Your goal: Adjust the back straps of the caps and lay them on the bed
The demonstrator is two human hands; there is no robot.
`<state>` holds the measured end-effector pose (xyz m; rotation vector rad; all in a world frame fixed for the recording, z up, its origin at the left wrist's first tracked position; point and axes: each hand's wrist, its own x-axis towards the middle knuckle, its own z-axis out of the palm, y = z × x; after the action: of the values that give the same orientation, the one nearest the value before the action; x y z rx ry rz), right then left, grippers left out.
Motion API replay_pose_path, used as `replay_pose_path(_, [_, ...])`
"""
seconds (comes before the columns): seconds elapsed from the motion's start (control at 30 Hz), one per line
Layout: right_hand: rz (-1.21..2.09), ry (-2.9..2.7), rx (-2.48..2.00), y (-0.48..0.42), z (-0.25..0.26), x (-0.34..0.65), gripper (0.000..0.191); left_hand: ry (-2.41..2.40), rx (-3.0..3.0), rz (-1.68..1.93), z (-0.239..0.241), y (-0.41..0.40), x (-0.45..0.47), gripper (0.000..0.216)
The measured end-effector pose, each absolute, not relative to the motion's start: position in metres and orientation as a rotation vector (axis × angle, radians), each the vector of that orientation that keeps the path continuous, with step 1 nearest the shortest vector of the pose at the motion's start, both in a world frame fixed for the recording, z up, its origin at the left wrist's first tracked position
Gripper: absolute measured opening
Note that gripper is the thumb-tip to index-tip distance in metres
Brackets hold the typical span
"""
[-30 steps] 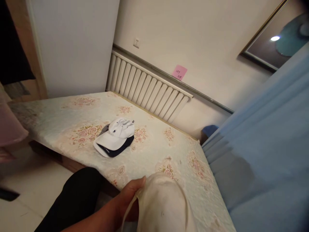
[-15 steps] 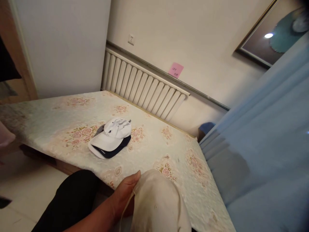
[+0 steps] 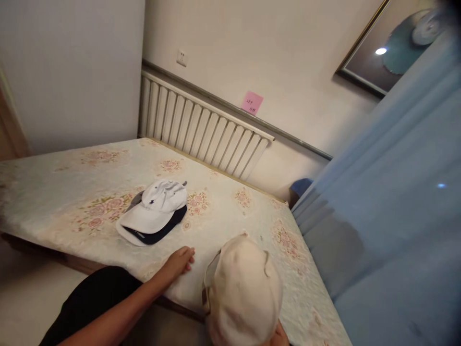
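A beige cap [image 3: 245, 293] is raised close to me over the near edge of the floral mattress [image 3: 65, 187]. My right hand [image 3: 279, 336] shows only as a sliver under the cap's lower right rim and seems to hold it from below. My left hand [image 3: 179, 261] rests on the mattress edge just left of the cap, fingers stretched out, with nothing in them. Farther left on the mattress lies a stack of caps [image 3: 153, 214], a white one on top of a dark navy one.
A white radiator [image 3: 201, 127] runs along the far wall, with a pink sticky note [image 3: 252, 102] above it. A blue curtain [image 3: 389, 216] fills the right side. My dark-trousered knee [image 3: 93, 302] is at the lower left.
My left hand has let go of the beige cap's strap and now lies on the mattress. The cap has turned crown-up and risen. The view has shifted right.
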<state>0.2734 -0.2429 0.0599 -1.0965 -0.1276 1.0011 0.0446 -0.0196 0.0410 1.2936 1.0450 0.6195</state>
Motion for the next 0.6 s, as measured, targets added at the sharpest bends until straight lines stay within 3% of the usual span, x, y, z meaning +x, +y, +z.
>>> replay_pose_path(0.27, [1.116, 0.033, -1.027, -0.236, 0.039, 0.326, 0.033, 1.303, 2.490, 0.712, -0.006, 0.010, 0.042, 0.024])
replay_pose_path(0.6, [1.005, 0.035, -0.914, -0.192, 0.052, 0.339, 0.027, 1.321, 2.597, 0.726, -0.005, 0.006, 0.041, 0.024])
